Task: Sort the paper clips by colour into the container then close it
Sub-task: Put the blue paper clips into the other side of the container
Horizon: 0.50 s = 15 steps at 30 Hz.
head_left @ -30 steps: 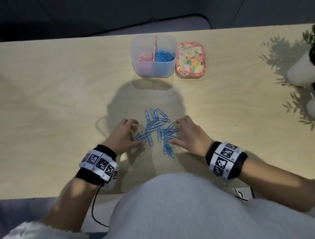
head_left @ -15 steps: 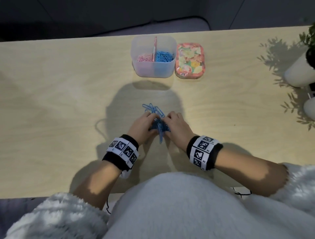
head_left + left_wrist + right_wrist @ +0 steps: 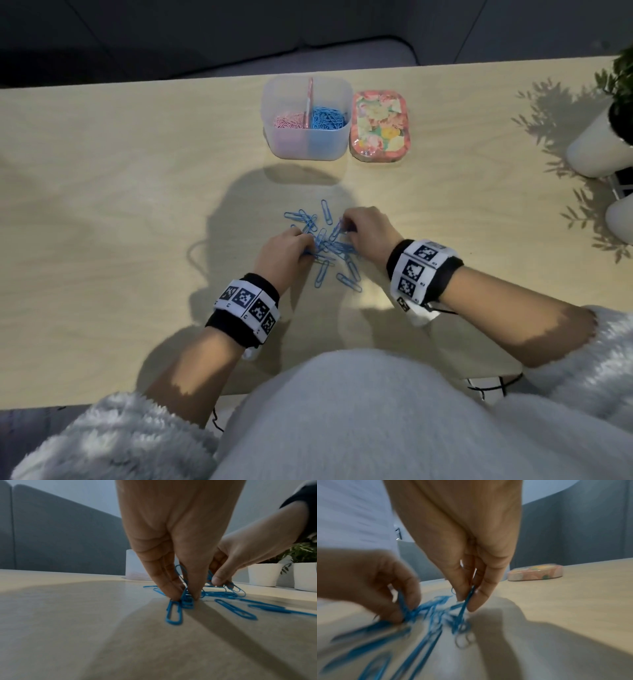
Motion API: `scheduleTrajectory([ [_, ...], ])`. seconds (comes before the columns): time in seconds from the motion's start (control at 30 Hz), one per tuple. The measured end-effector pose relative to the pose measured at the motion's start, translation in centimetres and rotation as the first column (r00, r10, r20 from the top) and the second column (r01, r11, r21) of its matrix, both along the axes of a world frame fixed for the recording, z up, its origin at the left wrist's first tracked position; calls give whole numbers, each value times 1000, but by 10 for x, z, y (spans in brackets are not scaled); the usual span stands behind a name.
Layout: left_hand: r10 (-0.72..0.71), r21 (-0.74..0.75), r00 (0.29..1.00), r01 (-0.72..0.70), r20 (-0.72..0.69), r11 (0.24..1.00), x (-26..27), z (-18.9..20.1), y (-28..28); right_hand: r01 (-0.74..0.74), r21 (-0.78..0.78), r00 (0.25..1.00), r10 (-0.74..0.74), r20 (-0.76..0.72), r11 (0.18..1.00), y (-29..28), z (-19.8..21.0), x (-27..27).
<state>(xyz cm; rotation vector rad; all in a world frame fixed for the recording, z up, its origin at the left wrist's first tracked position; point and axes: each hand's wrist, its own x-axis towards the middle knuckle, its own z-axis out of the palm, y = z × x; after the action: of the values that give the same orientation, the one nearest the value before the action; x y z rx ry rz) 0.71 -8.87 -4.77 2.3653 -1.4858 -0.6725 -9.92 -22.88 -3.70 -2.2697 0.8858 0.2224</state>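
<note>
Two hands picking at blue paper clips on a table

The left hand pinches a few blue paper clips against the table. The right hand pinches one clip and lifts its end. The pile lies between the hands. At 12 o'clock from the pile stands the open box, pink clips left, blue right. The flowery lid lies just beside it at 3 o'clock.

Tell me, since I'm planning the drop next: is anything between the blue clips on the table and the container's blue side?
Nothing visible. The blue paper clips lie near the person; bare table runs to the open container. Its lid sits beside it, right.
</note>
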Motion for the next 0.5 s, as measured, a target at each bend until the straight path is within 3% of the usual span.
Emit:
scheduleTrajectory([
  [0.2,40,27,999,-39,-20,999,5,6,-1,157,136,963,-182,200,978,-59,39,36],
  [0.37,95,-17,993,-96,-74,995,12,12,-2,305,78,878,-312,364,949,-96,68,88],
  [0.5,163,-106,967,-186,-197,977,20,27,-8,382,78,822,-377,427,921,-107,65,114],
])
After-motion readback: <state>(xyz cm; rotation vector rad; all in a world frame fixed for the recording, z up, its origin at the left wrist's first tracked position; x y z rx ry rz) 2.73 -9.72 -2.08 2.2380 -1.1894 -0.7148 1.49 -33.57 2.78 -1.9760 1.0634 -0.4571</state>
